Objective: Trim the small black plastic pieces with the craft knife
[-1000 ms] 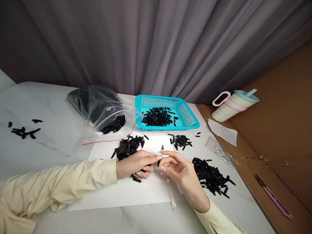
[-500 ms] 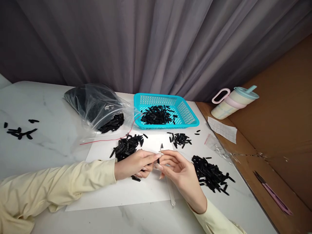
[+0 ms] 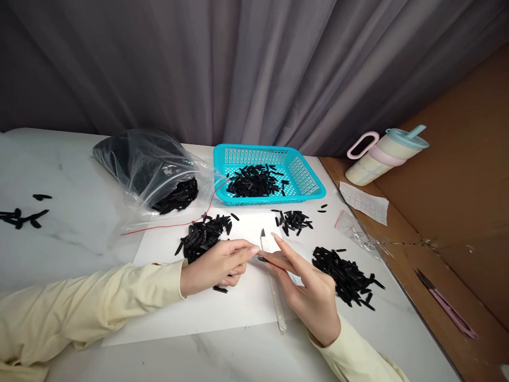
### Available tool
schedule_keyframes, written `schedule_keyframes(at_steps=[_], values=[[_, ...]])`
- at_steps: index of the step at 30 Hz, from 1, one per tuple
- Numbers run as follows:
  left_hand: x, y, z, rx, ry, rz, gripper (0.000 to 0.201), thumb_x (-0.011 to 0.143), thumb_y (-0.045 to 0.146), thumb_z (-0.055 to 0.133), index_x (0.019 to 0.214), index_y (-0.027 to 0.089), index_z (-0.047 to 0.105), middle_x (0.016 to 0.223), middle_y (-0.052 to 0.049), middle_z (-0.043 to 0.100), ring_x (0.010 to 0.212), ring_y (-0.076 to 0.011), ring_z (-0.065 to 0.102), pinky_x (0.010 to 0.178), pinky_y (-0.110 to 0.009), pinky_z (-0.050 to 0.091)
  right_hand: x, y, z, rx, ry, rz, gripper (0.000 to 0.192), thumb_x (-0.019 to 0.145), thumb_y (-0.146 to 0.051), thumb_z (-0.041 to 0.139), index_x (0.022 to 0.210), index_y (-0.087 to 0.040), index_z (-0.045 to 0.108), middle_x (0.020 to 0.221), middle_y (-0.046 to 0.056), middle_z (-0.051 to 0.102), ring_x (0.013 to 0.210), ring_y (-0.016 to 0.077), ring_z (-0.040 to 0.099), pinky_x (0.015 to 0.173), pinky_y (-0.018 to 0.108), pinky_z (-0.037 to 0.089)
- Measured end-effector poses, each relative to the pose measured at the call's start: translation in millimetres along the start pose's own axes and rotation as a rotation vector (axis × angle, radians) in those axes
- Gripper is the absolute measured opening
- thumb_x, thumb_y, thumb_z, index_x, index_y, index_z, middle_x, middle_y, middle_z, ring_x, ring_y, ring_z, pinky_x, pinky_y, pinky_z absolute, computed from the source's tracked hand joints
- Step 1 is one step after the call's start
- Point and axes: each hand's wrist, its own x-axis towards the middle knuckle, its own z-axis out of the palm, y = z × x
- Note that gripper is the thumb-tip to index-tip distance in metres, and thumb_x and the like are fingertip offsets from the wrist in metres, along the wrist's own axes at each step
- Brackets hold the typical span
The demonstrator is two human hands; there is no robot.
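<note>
fingers of the right hand (image 3: 306, 286) have straightened out flat beside the knife (image 3: 270, 276), no longer curled. left hand (image 3: 217, 262) pinches one black piece (image 3: 262, 259) over the white sheet (image 3: 222, 307) on the counter (image 3: 71, 233), so trimming looks paused.
</note>
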Motion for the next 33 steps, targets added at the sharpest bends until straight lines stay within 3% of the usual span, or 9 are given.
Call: schedule_keyframes(at_steps=[5,12,15,20,29,33], values=[[-1.0,0.2,0.7,0.027,-0.044,-0.012,0.039,0.082,0.05,0.056,0.089,0.013,0.055,0.05,0.012,0.018,0.042,-0.0029,0.013,0.039,-0.018,0.012,0.3,-1.4,1.6,-0.014,0.025,0.038,0.065,0.086,-0.003,0.054,0.141,-0.029,0.033,0.098,-0.002,0.072,0.084,0.0159,0.07,0.084,0.029,0.057],[-2.4,-1.4,-1.1,0.064,-0.037,-0.011,0.036,0.084,0.047,0.055,0.089,0.012,0.059,0.051,0.012,0.018,0.043,-0.0034,0.014,0.04,-0.019,0.013,-0.8,-2.8,2.5,0.001,0.05,0.061,0.066,0.083,-0.003,0.058,0.138,-0.031,0.035,0.096,-0.003,0.072,0.079,0.0149,0.07,0.082,0.027,0.057],[-2.8,-0.6,-0.9,0.062,-0.024,-0.014,0.037,0.083,0.047,0.056,0.092,0.011,0.059,0.049,0.012,0.018,0.042,-0.0035,0.014,0.039,-0.019,0.013,-0.8,0.0,1.8,-0.034,0.051,0.093,0.054,0.084,-0.008,0.059,0.132,-0.028,0.045,0.092,0.001,0.072,0.077,0.0169,0.069,0.075,0.029,0.058],[-2.0,1.8,-0.7,0.041,-0.006,-0.024,0.037,0.081,0.049,0.057,0.082,0.013,0.056,0.046,0.013,0.019,0.038,-0.0022,0.014,0.037,-0.019,0.012,3.9,2.5,-0.8,0.038,-0.009,0.017,0.022,0.085,-0.007,0.057,0.1,-0.021,0.066,0.083,0.004,0.07,0.07,0.0173,0.064,0.064,0.03,0.054],[-3.1,6.1,1.1,0.036,0.008,-0.033,0.04,0.079,0.052,0.058,0.068,0.014,0.05,0.046,0.012,0.02,0.039,-0.002,0.014,0.037,-0.019,0.012,4.9,2.2,-1.2,0.092,-0.044,0.018,0.022,0.087,-0.007,0.052,0.098,-0.021,0.066,0.079,0.004,0.07,0.065,0.0156,0.061,0.061,0.029,0.052],[-3.0,6.7,1.5,0.032,0.006,-0.036,0.041,0.079,0.052,0.058,0.07,0.012,0.055,0.046,0.012,0.021,0.04,-0.0024,0.014,0.037,-0.019,0.012,4.4,1.8,-1.5,0.103,-0.055,0.033,0.022,0.089,-0.008,0.051,0.097,-0.021,0.066,0.079,0.004,0.069,0.065,0.0155,0.062,0.059,0.027,0.051]])
